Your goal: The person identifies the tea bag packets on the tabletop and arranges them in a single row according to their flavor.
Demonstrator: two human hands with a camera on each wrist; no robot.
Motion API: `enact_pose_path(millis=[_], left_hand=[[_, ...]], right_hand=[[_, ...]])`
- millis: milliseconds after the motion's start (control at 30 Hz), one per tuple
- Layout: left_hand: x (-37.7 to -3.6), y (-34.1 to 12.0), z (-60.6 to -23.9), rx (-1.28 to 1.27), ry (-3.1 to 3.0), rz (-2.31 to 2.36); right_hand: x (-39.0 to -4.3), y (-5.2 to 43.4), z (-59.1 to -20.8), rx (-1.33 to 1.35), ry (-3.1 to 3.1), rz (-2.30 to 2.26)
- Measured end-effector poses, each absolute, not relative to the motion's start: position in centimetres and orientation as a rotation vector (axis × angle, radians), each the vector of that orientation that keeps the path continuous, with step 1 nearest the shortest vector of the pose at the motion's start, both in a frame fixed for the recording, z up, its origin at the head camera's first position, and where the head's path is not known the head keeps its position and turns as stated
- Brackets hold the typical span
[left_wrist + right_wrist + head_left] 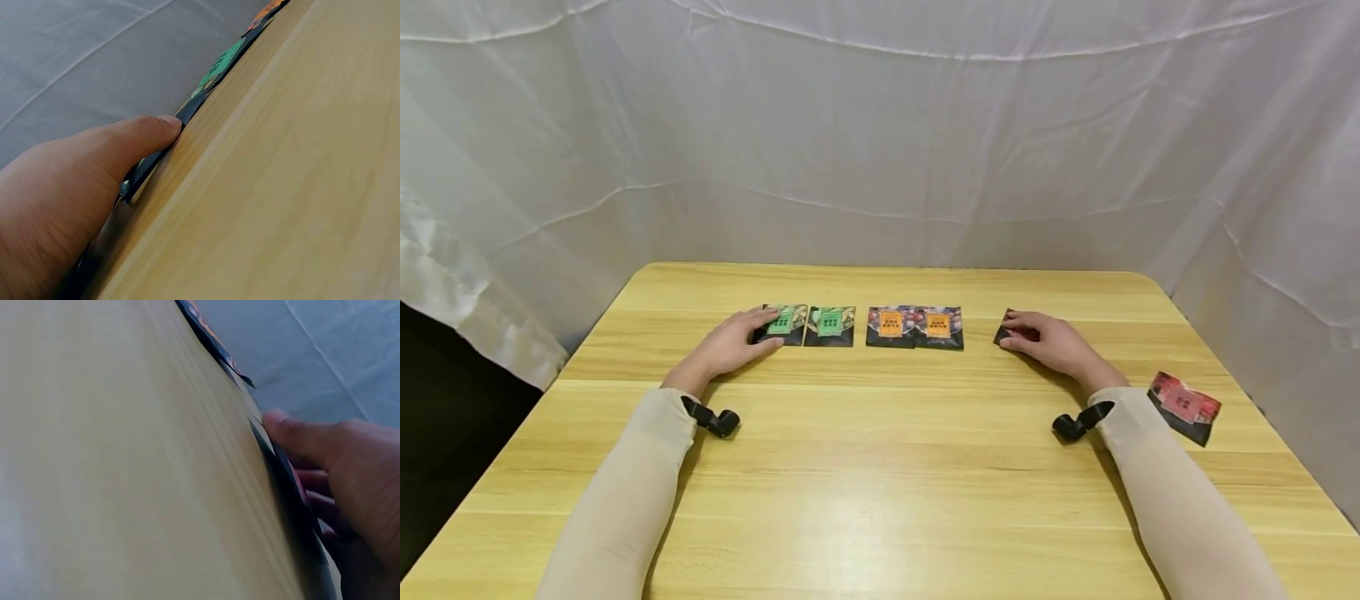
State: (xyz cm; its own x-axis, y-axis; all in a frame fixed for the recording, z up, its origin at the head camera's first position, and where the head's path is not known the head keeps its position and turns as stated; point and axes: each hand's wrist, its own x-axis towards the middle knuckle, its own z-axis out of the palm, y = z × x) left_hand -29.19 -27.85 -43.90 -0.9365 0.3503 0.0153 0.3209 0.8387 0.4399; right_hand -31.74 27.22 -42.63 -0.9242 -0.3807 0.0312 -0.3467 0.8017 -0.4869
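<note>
Packets lie flat in a row across the far half of the wooden bench (880, 467), the row's long axis running left to right. Taking the pair of orange-label packets (914, 326) as landmark: just left of it lies a green-label packet (830, 326), and touching that one's left edge is another green-label packet (784, 324), under the left hand (730, 346). That hand's fingers (134, 140) are nearly straight, pressing flat on the packet's left part. Right of the orange pair, apart from it, a dark red packet (1006, 329) sits beneath the right hand (1051, 343); its fingers (300, 440) are loosely bent over the packet, resting on it. Another red packet (1184, 407) lies tilted, well to the right and nearer the person.
</note>
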Motion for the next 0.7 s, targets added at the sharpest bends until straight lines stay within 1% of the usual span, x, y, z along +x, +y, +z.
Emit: enact_pose_path(millis=[267,700], left_hand=[[-29.2,-27.8,-44.0,0.544,2.949,0.684],[-29.2,-27.8,-44.0,0.538,2.944,0.699]], right_hand=[[-32.2,26.6,-43.0,-0.632,2.8,-0.866],[-32.6,25.5,-42.5,-0.66,2.721,-0.867]])
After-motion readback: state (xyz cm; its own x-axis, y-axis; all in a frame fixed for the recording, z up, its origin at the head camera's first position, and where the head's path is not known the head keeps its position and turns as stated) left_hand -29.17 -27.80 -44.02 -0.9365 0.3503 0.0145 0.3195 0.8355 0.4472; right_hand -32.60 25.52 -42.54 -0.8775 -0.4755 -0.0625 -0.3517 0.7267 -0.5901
